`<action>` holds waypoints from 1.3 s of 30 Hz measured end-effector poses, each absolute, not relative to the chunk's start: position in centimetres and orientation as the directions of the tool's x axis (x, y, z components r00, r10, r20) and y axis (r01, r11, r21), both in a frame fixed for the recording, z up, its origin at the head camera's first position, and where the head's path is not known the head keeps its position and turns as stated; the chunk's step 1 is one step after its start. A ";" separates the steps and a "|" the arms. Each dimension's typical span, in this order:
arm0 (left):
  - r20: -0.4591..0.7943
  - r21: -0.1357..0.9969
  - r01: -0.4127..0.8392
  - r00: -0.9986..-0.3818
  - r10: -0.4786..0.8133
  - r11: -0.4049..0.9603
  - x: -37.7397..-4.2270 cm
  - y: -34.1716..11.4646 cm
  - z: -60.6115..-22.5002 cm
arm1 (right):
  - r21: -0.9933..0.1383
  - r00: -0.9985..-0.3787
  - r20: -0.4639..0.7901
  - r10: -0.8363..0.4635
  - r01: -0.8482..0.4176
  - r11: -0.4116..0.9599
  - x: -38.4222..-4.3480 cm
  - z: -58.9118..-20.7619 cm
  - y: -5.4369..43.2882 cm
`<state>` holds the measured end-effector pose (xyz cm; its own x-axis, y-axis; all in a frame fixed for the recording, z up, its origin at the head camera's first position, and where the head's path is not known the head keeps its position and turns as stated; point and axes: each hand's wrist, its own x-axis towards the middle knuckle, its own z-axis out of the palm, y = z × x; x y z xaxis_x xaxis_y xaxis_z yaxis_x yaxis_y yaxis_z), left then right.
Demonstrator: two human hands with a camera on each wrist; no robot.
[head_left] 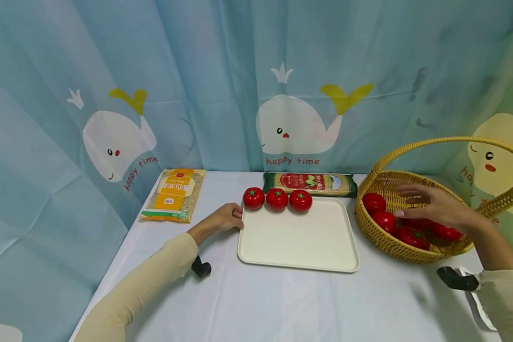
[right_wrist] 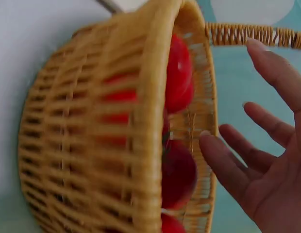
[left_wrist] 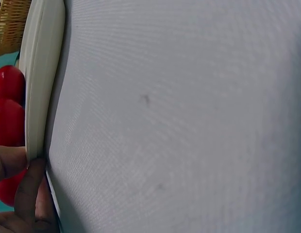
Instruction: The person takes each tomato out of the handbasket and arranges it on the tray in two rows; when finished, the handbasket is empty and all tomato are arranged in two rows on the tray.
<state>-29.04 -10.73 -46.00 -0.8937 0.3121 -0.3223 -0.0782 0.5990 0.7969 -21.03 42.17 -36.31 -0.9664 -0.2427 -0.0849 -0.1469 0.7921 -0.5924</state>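
Observation:
My left hand (head_left: 225,218) pinches the left rim of a cream rectangular tray (head_left: 299,242). In the left wrist view the thumb and fingers lie on either side of the tray's edge (left_wrist: 41,82). Three red tomatoes (head_left: 277,199) stand in a row along the tray's far edge. Over a wicker basket (head_left: 380,240) on the right, my right hand (head_left: 438,206) hovers with spread fingers and holds nothing. Several red tomatoes (head_left: 412,237) lie inside the basket, some partly hidden by the hand. The right wrist view shows the fingertips apart from the nearest tomato (right_wrist: 178,174).
Behind the tray lies a long green pack of pasta (head_left: 325,184). A yellow bag of grain (head_left: 174,195) rests at the back left. The basket's tall handle (head_left: 446,140) arches above it. A white object (head_left: 480,311) lies partly under the right sleeve. Curtains (head_left: 222,95) enclose the table.

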 end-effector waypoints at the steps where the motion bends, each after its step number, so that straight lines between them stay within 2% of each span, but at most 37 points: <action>1: -0.322 0.796 -0.077 -0.894 0.311 0.601 -29.1 -10.7 -46.0 | -0.586 -0.968 -0.100 -0.231 -0.130 0.800 -21.1 -36.4 42.5; 5: -0.325 0.794 -0.079 -0.893 0.311 0.603 -29.1 -10.7 -45.9 | -0.585 -0.961 -0.171 -0.219 -0.080 0.807 -21.3 -36.5 43.3; 11: -0.339 0.799 -0.091 -0.884 0.322 0.594 -29.1 -10.6 -45.8 | -0.671 -0.914 -0.334 -0.232 0.057 0.739 -21.7 -36.7 43.8; 14: -0.347 0.798 -0.096 -0.880 0.324 0.595 -29.1 -10.6 -45.8 | -0.676 -0.898 -0.374 -0.230 0.095 0.731 -22.0 -36.8 44.0; 17: -0.351 0.794 -0.098 -0.880 0.320 0.600 -29.1 -10.5 -45.8 | -0.661 -0.908 -0.346 -0.234 0.060 0.748 -22.4 -36.9 44.2; 22: -0.346 0.799 -0.095 -0.881 0.323 0.594 -29.1 -10.6 -45.8 | -0.622 -0.953 -0.207 -0.221 -0.046 0.782 -23.1 -37.0 44.3; 29: -0.338 0.806 -0.094 -0.883 0.325 0.584 -29.1 -10.8 -45.8 | -0.608 -0.968 -0.165 -0.191 -0.052 0.792 -24.4 -37.1 44.7; 34: -0.333 0.805 -0.090 -0.886 0.322 0.586 -29.1 -10.8 -45.9 | -0.620 -0.967 -0.188 -0.170 -0.018 0.785 -24.9 -37.2 44.9; 39: -0.335 0.797 -0.088 -0.888 0.314 0.598 -29.1 -10.7 -45.9 | -0.667 -0.927 -0.317 -0.202 0.067 0.742 -25.1 -37.6 45.3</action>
<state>-29.15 -10.75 -45.91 -0.8884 0.3143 -0.3346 -0.0884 0.5981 0.7965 -25.05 45.28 -37.55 -0.9266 -0.2020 -0.3171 0.0666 0.7419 -0.6672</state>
